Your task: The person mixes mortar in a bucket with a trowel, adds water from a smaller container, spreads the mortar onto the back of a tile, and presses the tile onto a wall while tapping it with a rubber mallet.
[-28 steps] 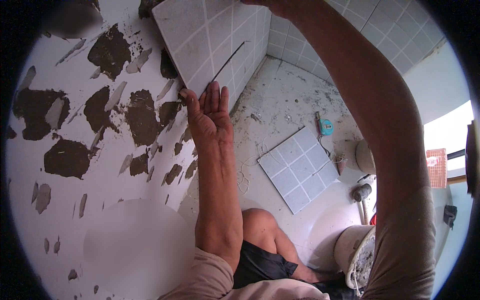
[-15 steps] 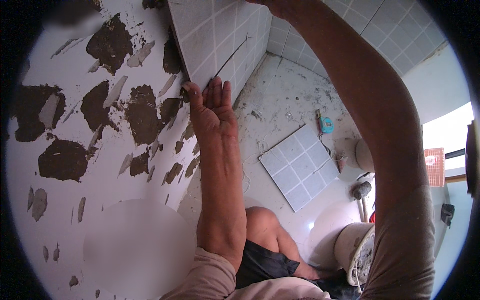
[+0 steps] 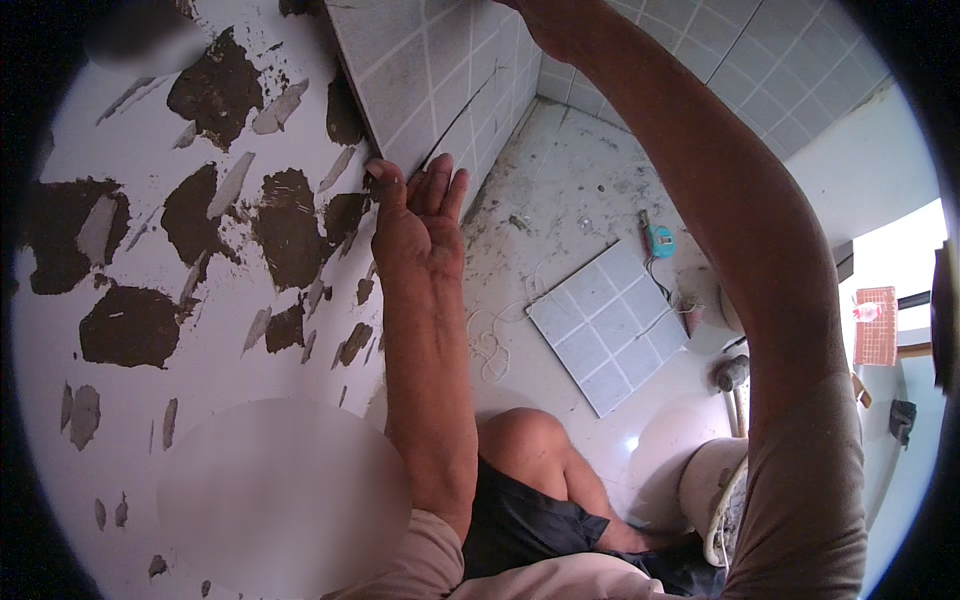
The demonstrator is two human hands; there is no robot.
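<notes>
A large grey grid-patterned tile [image 3: 420, 70] leans against the white wall [image 3: 130, 400], which is dotted with dark mortar patches. My left hand [image 3: 415, 215] presses flat with spread fingers against the tile's lower edge. My right arm reaches up across the view; my right hand [image 3: 545, 22] is at the top rim, on the tile's upper part, mostly cut off.
A second grid tile [image 3: 608, 322] lies flat on the dirty floor. Beside it are a small blue tool [image 3: 660, 240], white string [image 3: 490, 340], a hammer [image 3: 732, 375] and a white bucket [image 3: 715, 490]. My bare knee [image 3: 530, 440] is below.
My left hand has slid a little upward along the tile's lower edge, and the tile sits slightly higher and closer to the wall.
</notes>
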